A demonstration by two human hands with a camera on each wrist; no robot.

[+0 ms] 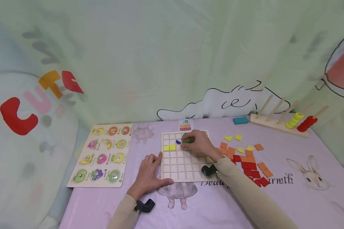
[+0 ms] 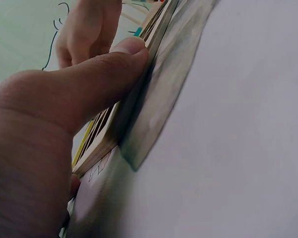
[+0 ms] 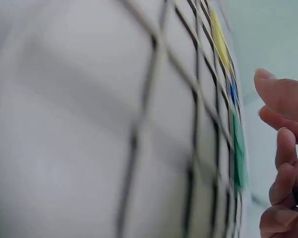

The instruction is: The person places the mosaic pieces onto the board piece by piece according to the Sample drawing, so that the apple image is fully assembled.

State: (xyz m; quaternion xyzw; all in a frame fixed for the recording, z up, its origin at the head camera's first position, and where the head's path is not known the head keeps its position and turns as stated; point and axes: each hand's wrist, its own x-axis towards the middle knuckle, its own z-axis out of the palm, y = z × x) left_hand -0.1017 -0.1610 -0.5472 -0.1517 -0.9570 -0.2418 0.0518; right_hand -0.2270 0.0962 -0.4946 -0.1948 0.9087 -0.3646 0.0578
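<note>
A wooden grid board [image 1: 181, 168] lies in the middle of the table. My left hand [image 1: 147, 173] rests at its near left corner, index finger against the left side and thumb at the front edge; the left wrist view shows this thumb [image 2: 104, 74] touching the rim. Above the upper part of the board, my right hand [image 1: 199, 143] hovers with bent fingers, and nothing shows between its fingertips in the right wrist view. Two yellow squares [image 1: 169, 147] lie in the grid, near a dark blue piece [image 1: 178, 142]. Green pieces [image 3: 238, 151] are partly hidden by the right hand.
Loose orange [image 1: 231, 151], red [image 1: 248, 165] and yellow pieces [image 1: 238, 137] lie right of the board. A small pattern card [image 1: 185, 125] is behind it. A fruit puzzle board [image 1: 123, 170] lies left; a teal block [image 1: 240, 121] and a peg stand [image 1: 278, 123] are at the back right.
</note>
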